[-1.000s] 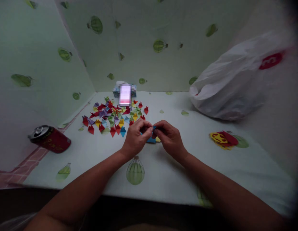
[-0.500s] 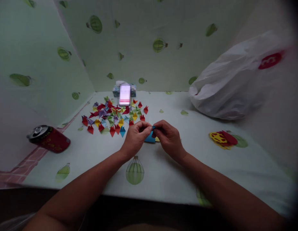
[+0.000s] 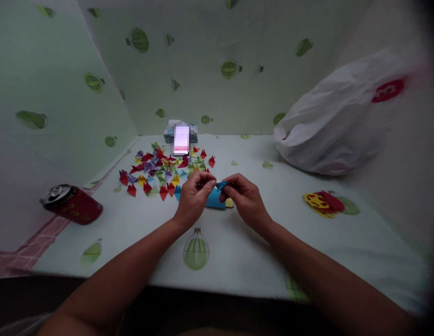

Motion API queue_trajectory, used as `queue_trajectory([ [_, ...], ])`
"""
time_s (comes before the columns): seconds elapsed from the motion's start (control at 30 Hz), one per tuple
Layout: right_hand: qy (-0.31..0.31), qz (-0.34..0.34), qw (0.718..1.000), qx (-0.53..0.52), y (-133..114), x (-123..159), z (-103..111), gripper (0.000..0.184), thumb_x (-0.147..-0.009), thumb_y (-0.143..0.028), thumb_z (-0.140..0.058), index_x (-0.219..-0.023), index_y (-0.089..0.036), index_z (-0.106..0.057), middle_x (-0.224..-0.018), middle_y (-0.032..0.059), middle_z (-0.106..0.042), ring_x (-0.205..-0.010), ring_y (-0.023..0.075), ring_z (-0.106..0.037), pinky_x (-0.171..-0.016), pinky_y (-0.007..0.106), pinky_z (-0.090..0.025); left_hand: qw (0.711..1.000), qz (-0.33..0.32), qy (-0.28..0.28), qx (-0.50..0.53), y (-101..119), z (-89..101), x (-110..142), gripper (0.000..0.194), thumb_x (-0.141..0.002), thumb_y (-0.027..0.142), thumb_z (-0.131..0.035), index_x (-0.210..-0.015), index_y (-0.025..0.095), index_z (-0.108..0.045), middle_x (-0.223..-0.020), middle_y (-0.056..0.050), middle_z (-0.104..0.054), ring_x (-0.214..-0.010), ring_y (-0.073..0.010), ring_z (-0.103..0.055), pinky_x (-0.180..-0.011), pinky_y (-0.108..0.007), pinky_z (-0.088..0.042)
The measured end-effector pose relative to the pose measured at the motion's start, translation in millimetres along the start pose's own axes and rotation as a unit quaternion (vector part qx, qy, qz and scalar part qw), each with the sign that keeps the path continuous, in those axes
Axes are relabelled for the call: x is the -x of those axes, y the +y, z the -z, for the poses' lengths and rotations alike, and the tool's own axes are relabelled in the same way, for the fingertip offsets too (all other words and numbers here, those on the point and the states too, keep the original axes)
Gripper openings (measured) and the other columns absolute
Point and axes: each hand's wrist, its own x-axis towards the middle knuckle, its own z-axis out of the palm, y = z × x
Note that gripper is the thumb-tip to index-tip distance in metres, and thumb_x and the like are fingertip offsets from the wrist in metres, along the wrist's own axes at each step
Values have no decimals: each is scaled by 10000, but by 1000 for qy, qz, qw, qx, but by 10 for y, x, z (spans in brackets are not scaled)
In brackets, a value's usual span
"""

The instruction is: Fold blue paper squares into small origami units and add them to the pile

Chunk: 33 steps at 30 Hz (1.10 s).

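Observation:
A small piece of folded blue paper (image 3: 221,185) is held above the table between my two hands. My right hand (image 3: 245,199) pinches it between thumb and fingers. Closed as well, my left hand (image 3: 193,197) has its thumb and index fingertips at the paper's left end. Under the hands lie blue paper (image 3: 214,200) and a yellow sheet (image 3: 229,203), both partly covered by my fingers. Just beyond my left hand spreads a pile of small folded paper birds (image 3: 163,190) in red, yellow, green, purple and blue.
Behind the birds a lit phone (image 3: 182,138) leans against a tissue box (image 3: 193,133). A red drink can (image 3: 75,204) lies tilted at the left. At the right are a white plastic bag (image 3: 329,130) and yellow and red cut-outs (image 3: 318,201) on the tablecloth (image 3: 238,256).
My hands have drawn slightly apart, the left one moving a little left. More of the folded blue paper shows between my fingertips, and more of the blue paper beneath is uncovered.

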Motion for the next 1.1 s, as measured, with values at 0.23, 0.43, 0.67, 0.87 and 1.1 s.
queue_trajectory([
  [0.23, 0, -5, 1000, -10, 13, -5, 1, 158, -883, -337, -673, -888, -208, -582, -639, -29, -649, -588, 130, -612, -613, 303, -529, 993, -81, -21, -88, 43, -2, 8, 52, -892, 192, -657, -850, 202, -686, -858, -24, -631, -808, -154, -598, -698, -276, -493],
  [0.43, 7, 1, 1000, 0, 17, -8, 0, 138, -884, -314, -665, -858, -201, -590, -631, -26, -642, -587, 127, -606, -615, 301, -510, 994, -69, -32, -84, 22, -14, 16, 41, -866, 156, -688, -876, 195, -684, -883, -23, -635, -814, -145, -620, -712, -276, -513],
  [0.67, 8, 2, 1000, -5, 9, -7, -4, 120, -881, -294, -660, -860, -200, -589, -626, -30, -639, -583, 126, -603, -613, 299, -504, 993, -70, -38, -82, 12, -19, 14, 58, -853, 142, -699, -876, 189, -675, -885, -17, -628, -794, -131, -615, -696, -263, -517],
  [0.87, 10, 4, 1000, 10, -1, -5, -3, 105, -889, -281, -642, -858, -195, -589, -629, -27, -633, -583, 122, -601, -606, 290, -491, 993, -71, -34, -90, -15, -14, 17, 108, -853, 165, -714, -947, 194, -672, -963, -39, -636, -845, -142, -622, -738, -276, -537],
  [1.1, 22, 9, 999, 21, 7, -8, 5, 112, -875, -283, -642, -842, -193, -583, -628, -37, -613, -572, 117, -592, -585, 277, -484, 996, -48, -46, -62, 22, -23, 17, 126, -822, 174, -744, -925, 190, -672, -952, -25, -627, -810, -126, -632, -716, -253, -539],
])
